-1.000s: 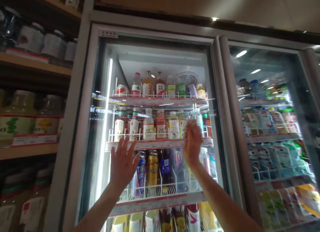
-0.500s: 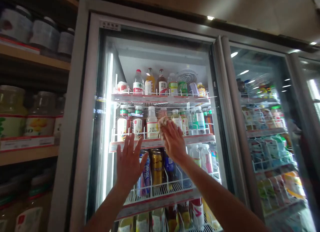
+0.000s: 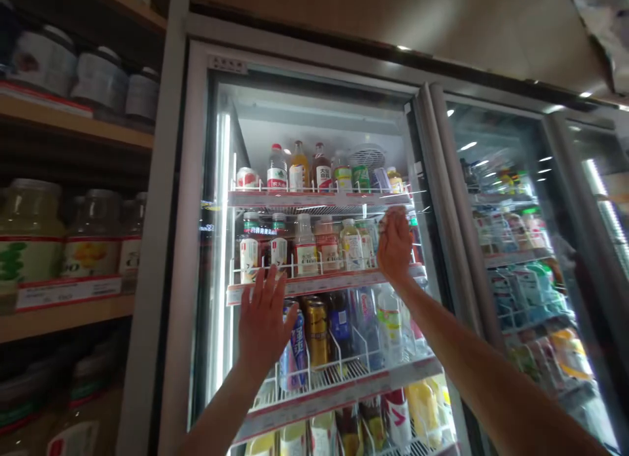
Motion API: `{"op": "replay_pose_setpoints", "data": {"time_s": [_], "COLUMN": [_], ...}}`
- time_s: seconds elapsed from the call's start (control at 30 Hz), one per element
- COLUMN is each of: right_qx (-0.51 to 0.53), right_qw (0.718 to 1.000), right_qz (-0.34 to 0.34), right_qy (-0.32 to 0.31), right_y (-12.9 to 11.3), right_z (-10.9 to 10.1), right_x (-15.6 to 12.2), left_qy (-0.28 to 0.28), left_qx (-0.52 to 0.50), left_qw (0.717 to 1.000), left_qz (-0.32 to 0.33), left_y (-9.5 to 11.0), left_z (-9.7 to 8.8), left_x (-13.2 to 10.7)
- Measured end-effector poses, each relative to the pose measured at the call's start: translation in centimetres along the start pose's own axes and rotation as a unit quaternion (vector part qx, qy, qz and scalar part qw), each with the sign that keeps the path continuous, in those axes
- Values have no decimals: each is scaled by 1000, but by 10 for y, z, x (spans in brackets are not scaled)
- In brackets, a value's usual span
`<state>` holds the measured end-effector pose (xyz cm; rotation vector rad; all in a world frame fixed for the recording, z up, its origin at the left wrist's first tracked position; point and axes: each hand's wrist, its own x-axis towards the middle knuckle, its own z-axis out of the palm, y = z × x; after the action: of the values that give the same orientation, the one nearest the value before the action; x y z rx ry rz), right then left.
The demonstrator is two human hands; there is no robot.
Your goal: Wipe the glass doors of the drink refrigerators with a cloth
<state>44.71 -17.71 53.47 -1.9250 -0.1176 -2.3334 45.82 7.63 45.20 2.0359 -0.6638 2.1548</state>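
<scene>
My right hand (image 3: 396, 249) holds a crumpled, light-coloured cloth (image 3: 394, 213) up at the glass door (image 3: 304, 118) of a lit drinks fridge. Only the cloth's upper edge shows; the fingers cover the rest. Lower and to the left, my left hand (image 3: 265, 322) is open, its fingers spread and palm towards the same pane. Whether that palm touches the glass I cannot tell. Behind the pane, bottles such as a white-capped bottle (image 3: 305, 246) stand on the second shelf, and a gold can (image 3: 317, 331) stands below them.
On the left, a wooden shelf (image 3: 73, 322) carries several large bottles, including a yellow one (image 3: 32, 236). A grey post (image 3: 152, 233) separates it from the fridge. To the right is a second glass-doored fridge (image 3: 511, 154) full of drinks. A wood-coloured panel (image 3: 344, 17) runs above.
My right hand has moved right with the cloth, from the middle of the pane towards its right side. My left hand stays open in about the same place. The view has shifted slightly.
</scene>
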Motion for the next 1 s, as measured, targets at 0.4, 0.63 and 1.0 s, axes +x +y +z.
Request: {"op": "replay_pose_setpoints", "data": {"time_s": [0.4,0.63,1.0], "right_qx": [-14,6,19], "right_qw": [997,996,986], "right_qz": [59,-85,-154], "right_qy": [54,-36,-60], "right_y": [21,21,25], "right_z": [6,11,15], "right_x": [43,49,61], "left_qy": [-19,-4,0], "left_qx": [40,54,78], "left_qw": [996,991,990], "left_qz": [-80,-119,-115], "left_y": [-26,-19,-18], "left_z": [-8,2,5], "left_x": [51,87,85]}}
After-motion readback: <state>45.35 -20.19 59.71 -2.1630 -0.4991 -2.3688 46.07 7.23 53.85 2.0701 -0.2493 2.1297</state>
